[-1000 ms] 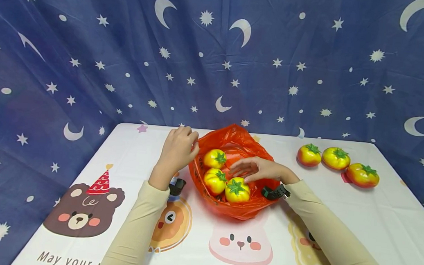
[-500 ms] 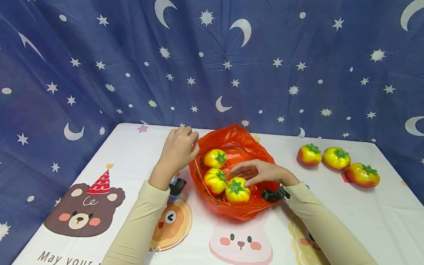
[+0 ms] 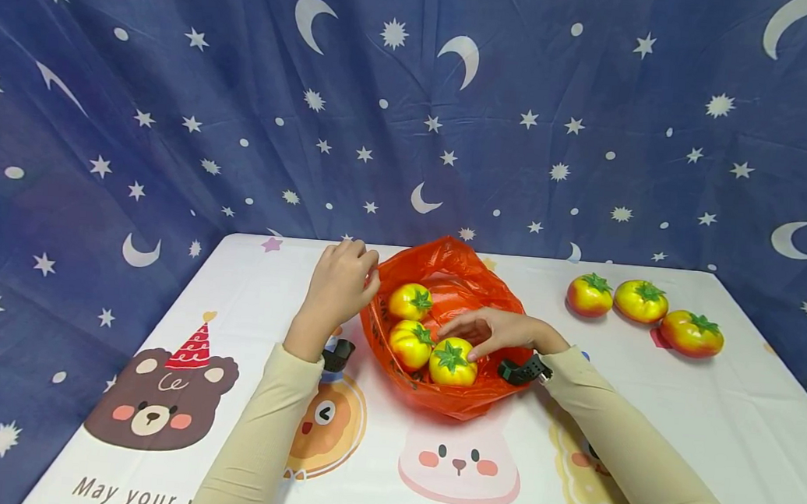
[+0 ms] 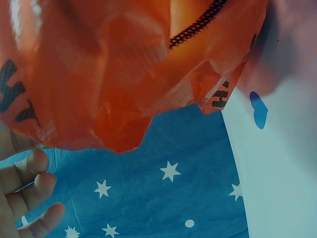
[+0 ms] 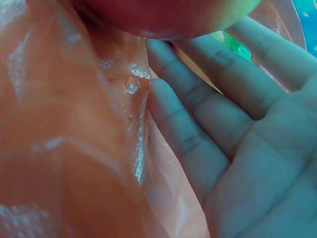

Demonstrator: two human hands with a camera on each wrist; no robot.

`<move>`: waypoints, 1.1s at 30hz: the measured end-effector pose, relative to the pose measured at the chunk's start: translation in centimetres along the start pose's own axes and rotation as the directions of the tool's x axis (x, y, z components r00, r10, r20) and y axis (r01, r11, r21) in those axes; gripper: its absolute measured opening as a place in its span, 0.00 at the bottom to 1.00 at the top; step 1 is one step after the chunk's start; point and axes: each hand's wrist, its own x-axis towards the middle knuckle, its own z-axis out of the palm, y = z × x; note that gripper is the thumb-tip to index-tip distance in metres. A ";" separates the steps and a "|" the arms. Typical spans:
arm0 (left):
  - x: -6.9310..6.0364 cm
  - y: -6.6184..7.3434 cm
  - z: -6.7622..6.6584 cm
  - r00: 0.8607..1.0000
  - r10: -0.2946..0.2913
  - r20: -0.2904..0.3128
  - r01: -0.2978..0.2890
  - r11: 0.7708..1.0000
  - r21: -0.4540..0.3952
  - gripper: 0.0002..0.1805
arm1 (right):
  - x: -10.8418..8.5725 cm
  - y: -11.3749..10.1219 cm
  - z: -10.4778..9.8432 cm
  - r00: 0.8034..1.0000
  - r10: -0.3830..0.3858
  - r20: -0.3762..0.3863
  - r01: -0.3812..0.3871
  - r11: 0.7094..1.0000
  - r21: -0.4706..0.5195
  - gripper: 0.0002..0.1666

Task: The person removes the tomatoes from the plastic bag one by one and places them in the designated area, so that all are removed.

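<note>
White tablecloth (image 3: pixel 721 430): near edge cut off, lettering (image 3: pixel 126 496) broken by the left sleeve (image 3: pixel 254 429). Red bag (image 3: pixel 438 400) open upon it. Left hand (image 3: pixel 341 279) at the bag's left rim, fingers loosely bent; thumb hidden in the wrist view, so a pinch cannot be told. Right hand (image 3: pixel 500 327) inside the bag, fingers extended and slightly spread about the front tomato (image 3: pixel 453 371), some tips covered. Two more tomatoes (image 3: pixel 408 349) beside it; three tomatoes (image 3: pixel 641 304) outside, far right.

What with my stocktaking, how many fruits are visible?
6. In the red bag: back fruit, front-left fruit, front-right fruit. On the table: leftmost fruit, middle fruit, rightmost fruit. The bag may hide more.
</note>
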 end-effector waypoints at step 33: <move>0.0 0.1 0.1 1.000 -0.005 0.006 0.005 1.000 -0.002 0.04 | -0.5 0.0 -0.4 0.989 0.055 -0.141 -0.055 0.998 0.002 0.32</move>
